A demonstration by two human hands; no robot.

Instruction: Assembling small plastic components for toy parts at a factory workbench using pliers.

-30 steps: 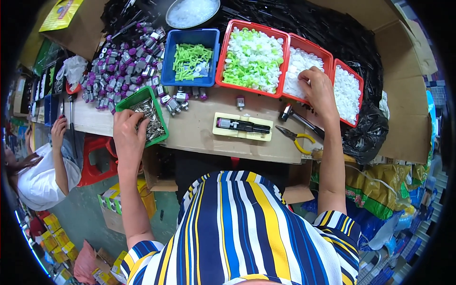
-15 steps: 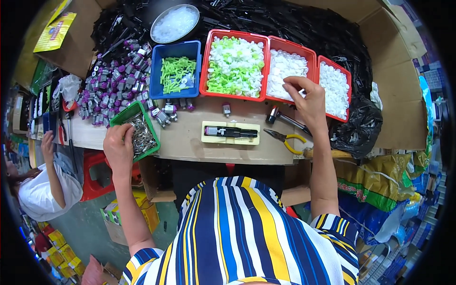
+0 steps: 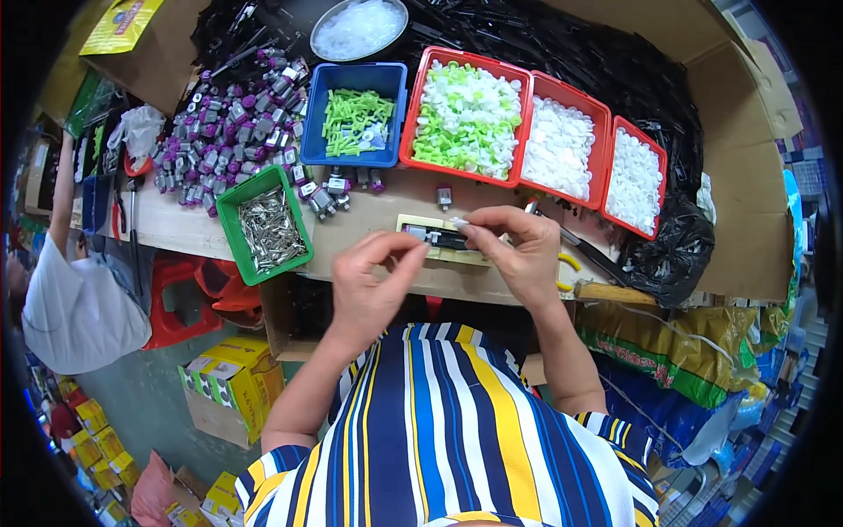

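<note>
My right hand (image 3: 518, 250) pinches a small white plastic piece (image 3: 459, 223) between thumb and fingertips, just above a cream-coloured holder (image 3: 402, 221). In that holder lies a black part (image 3: 455, 240) with a small grey motor (image 3: 416, 232) at its left end; my fingers partly cover both. My left hand (image 3: 373, 285) is at the holder's near left side, thumb and forefinger closed together. Whatever is between them is too small to make out. A green bin (image 3: 230, 220) of shiny metal pins (image 3: 268, 230) stands to the left of my left hand.
A pile of grey-and-purple motors (image 3: 230, 132) lies at left. Behind stand a blue bin (image 3: 312, 132) of green pieces and red bins (image 3: 406, 140) of white and green pieces. A hammer (image 3: 593, 255) and yellow-handled pliers (image 3: 569, 263) lie at right. Another person (image 3: 83, 299) is at left.
My right hand has come from the red bins to the holder with a white piece. My left hand has left the green bin and moved right to the holder. The person at left has reached farther forward.
</note>
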